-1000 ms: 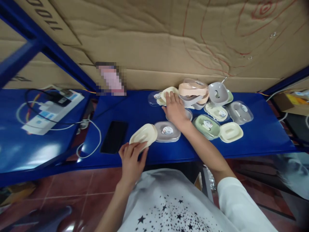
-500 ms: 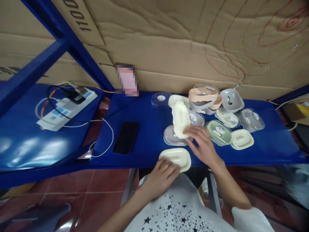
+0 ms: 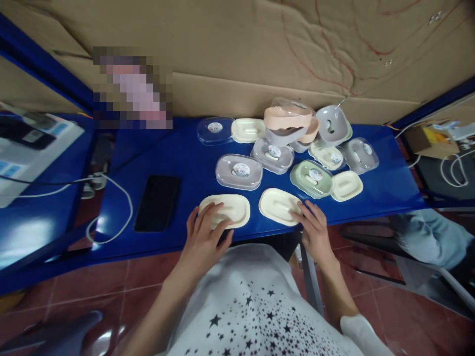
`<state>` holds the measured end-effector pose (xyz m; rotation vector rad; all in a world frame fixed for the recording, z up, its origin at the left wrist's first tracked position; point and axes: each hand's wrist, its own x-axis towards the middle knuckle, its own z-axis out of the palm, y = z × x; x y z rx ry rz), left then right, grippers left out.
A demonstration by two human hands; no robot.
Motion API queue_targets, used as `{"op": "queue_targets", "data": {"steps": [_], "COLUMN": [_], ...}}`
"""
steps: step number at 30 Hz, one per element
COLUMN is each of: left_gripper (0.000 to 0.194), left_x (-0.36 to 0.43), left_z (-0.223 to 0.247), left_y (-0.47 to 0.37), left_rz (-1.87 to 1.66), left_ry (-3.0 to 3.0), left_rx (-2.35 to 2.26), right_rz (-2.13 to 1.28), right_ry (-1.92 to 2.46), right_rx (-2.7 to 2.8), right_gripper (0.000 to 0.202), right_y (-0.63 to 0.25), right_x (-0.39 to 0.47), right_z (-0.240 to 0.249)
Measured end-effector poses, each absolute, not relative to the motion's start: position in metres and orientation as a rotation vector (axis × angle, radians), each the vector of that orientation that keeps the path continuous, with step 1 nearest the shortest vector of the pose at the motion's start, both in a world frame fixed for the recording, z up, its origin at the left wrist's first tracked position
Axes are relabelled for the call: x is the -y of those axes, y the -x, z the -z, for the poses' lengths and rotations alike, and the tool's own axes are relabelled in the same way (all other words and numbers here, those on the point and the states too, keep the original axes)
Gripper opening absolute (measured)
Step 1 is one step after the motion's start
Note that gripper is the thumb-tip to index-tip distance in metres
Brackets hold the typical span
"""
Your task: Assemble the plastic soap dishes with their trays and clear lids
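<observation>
Two cream soap dish trays lie side by side near the front edge of the blue table (image 3: 193, 153). My left hand (image 3: 204, 240) rests its fingers on the left cream tray (image 3: 227, 209). The fingertips of my right hand (image 3: 315, 230) hold the near right edge of the right cream tray (image 3: 277, 205). Just behind them lies a grey soap box with a clear lid (image 3: 239, 171). A green lidded box (image 3: 310, 178) and another cream tray (image 3: 346, 185) lie to the right.
Several more soap boxes and lids are heaped at the back (image 3: 293, 126), against a cardboard wall (image 3: 237, 44). A black phone (image 3: 157, 202) with a white cable (image 3: 115, 207) lies left of my hands. A power strip (image 3: 22, 143) is far left.
My right hand brought a cream tray from the back pile down to the front and laid it flat. My left hand set its cream tray down flat beside it.
</observation>
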<state>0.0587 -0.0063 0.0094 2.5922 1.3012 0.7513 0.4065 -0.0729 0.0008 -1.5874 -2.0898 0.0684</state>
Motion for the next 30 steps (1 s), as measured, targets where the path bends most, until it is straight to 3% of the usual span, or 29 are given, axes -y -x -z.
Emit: {"op": "queue_targets", "data": {"steps": [5, 8, 15, 20, 24, 30], "left_gripper": [0.051, 0.059, 0.042, 0.029, 0.03, 0.03], "left_x": [0.016, 0.015, 0.009, 0.014, 0.013, 0.002], "left_z": [-0.005, -0.004, -0.011, -0.009, -0.007, -0.009], "left_y": [-0.034, -0.031, -0.048, -0.052, -0.053, -0.061], "left_rz": [-0.75, -0.742, -0.703, -0.693, -0.676, -0.672], "left_ry": [-2.446, -2.404, -2.588, -2.569, -2.556, -2.588], "left_rx": [-1.395, -1.419, -1.282, -1.195, -1.164, -1.154], "right_rz": [-0.153, -0.142, -0.121, 0.198, 0.108, 0.141], "right_ry": [1.516, 1.549, 1.555, 2.034, 2.256, 2.213], "right_rx": [2.217, 2.217, 2.147, 1.668, 1.731, 1.739], "right_gripper": [0.046, 0.04, 0.049, 0.049, 0.056, 0.05], "right_y": [-0.393, -0.39, -0.404, -0.49, -0.535, -0.533], "right_x": [0.052, 0.05, 0.037, 0.038, 0.063, 0.072], "right_z": [-0.01, -0.006, -0.01, -0.017, -0.008, -0.011]}}
